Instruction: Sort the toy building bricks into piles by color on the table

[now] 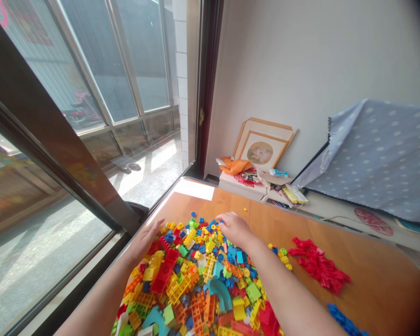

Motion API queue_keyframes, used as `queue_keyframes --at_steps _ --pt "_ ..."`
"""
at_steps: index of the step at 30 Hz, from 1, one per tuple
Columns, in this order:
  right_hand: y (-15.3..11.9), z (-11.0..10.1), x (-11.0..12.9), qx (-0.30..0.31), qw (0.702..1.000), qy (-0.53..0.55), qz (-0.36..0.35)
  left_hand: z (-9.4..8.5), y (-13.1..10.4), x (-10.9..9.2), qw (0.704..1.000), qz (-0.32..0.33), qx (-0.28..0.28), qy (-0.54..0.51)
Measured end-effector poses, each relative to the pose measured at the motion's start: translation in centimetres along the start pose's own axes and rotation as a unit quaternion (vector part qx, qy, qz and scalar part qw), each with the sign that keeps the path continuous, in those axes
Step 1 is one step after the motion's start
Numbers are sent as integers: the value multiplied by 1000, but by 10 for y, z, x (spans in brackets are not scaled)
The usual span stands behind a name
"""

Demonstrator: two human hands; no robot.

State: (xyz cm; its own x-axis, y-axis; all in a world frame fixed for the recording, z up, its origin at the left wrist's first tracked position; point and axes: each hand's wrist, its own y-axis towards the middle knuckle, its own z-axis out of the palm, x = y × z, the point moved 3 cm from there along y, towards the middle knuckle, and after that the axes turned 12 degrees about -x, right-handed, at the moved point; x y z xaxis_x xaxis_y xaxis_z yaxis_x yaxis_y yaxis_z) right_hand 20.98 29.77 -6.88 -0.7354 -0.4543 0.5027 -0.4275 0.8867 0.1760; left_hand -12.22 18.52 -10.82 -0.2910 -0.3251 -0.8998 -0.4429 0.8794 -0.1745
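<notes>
A large heap of mixed toy building bricks (210,266) in red, yellow, blue, green and orange covers the near part of the wooden table. Along the heap's left side rests my left hand (146,240), open, its fingers stretched out beside the bricks. At the far right edge of the heap, my right hand (235,227) has its fingers bent together down at the small pieces; what lies under the fingertips is hidden. A long red brick (165,270) and a teal curved piece (221,295) lie on top of the heap between my forearms.
On the table's right lie a pile of red pieces (318,263), several blue pieces (345,319) and a few yellow-green ones (283,256). White paper (194,189) lies at the far corner. A glass door (91,224) borders the left; a low cabinet (243,182) stands behind.
</notes>
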Motion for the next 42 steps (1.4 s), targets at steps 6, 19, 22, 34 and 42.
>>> queue_keyframes --at_steps 6,19,22,34,42 --pt "26 50 13 103 986 -123 -52 11 7 -2 999 13 37 -14" --pt "9 56 -4 91 985 -148 5 13 8 2 999 27 38 -2" --pt "1 46 -1 84 987 -136 9 12 7 -5 999 27 30 7" --pt "-89 -3 12 4 999 25 27 13 11 -9 997 67 9 48" --pt "-169 -23 -21 -105 883 368 270 20 14 -23 990 104 -11 97"
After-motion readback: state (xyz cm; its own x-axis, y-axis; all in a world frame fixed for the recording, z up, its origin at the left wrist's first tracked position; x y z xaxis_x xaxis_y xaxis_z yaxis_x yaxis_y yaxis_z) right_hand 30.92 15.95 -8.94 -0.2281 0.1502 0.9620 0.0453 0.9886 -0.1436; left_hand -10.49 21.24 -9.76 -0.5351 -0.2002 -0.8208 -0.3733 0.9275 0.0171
